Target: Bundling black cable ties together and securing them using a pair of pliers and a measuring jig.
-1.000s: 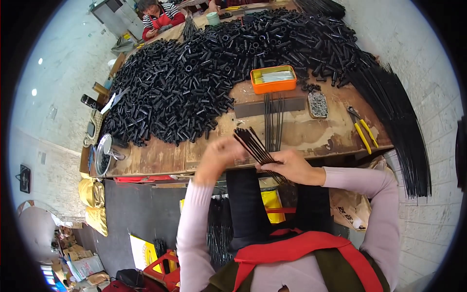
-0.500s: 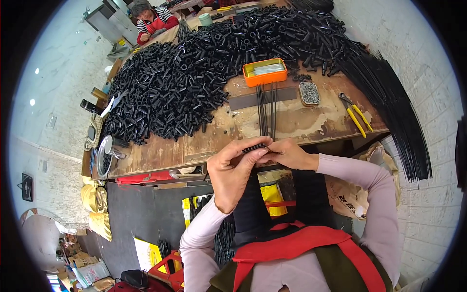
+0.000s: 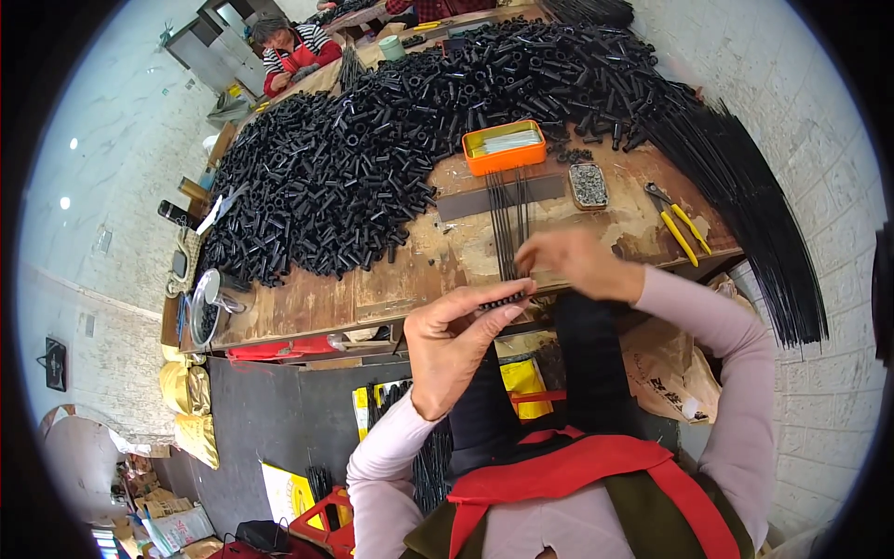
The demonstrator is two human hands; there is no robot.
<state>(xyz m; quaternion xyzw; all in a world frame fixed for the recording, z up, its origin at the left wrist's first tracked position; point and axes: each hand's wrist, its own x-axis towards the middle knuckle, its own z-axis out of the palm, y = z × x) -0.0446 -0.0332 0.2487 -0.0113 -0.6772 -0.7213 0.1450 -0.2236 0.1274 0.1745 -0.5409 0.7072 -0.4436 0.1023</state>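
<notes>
Between the thumb and fingers of my left hand is a small black ridged strip, held just off the table's front edge. My right hand is apart from it, smeared by motion, close to several thin dark rods. Those rods lie on the table with their near ends by my hands and their far ends across a flat grey bar. Beyond them stands an orange box of thin pale sticks. Beside it sits a small container of tiny metal pieces.
A large heap of black tubular parts covers the table's back and left. Yellow-handled pliers lie at right, near a long bundle of black rods overhanging the edge. A co-worker sits at far left.
My right hand has let go of the strip and moved up and right, toward the rods. My left hand has shifted slightly right and down, still gripping the strip.
</notes>
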